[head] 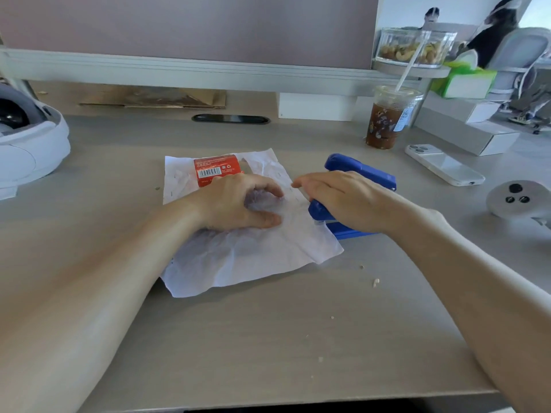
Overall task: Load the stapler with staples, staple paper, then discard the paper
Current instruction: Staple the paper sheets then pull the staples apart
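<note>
Head view puts the paper point(253, 257) mid-desk point(268, 338), a thin, already creased sheet whose right edge is tucked into the mouth of the blue stapler point(363, 172). From where I stand, the left hand point(235, 201) claws down on the sheet, thumb and fingertips curled with a ridge of paper gathered between them. The right hand point(343, 201) lies over the stapler's top arm, fingers out straight, pressing rather than gripping; its thumb is hidden. A red staple box point(216, 171) sits at the sheet's far edge. I'd judge the paper light, limp and quick to slide or tear, so it wants pinning close to the stapler. The stapler looks rigid and heavier, best pushed from above over the end that bites the paper.
</note>
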